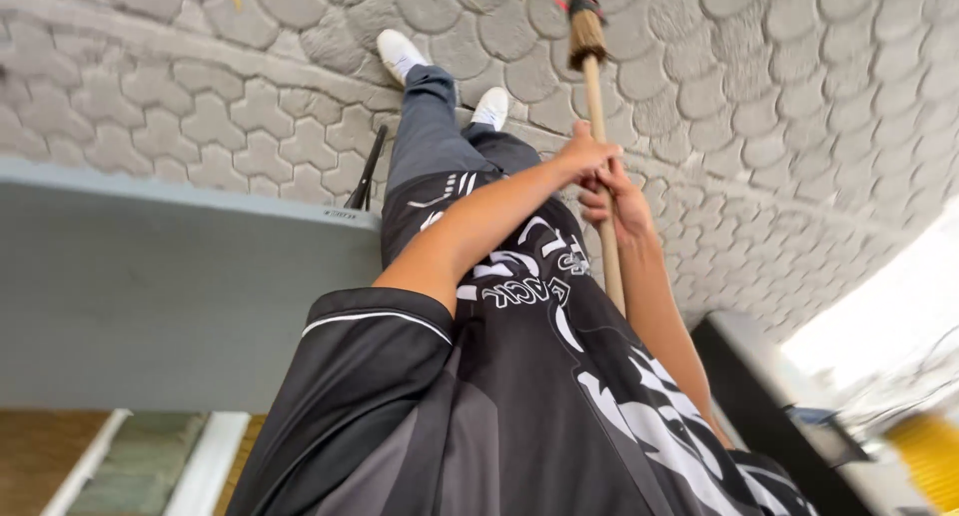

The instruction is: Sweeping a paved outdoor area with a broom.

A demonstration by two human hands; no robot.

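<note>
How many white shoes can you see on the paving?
2: one white shoe at the end of the stretched-out leg, the other shoe just right of it, nearer the broom handle. None seems hidden.

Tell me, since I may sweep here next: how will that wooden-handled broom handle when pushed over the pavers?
The broom probably stays stiff along its straight wooden stick, gripped by the left hand and the right hand. It seems light, being thin. Its bound bristles likely flex and snag in the joints of the paving.
</note>
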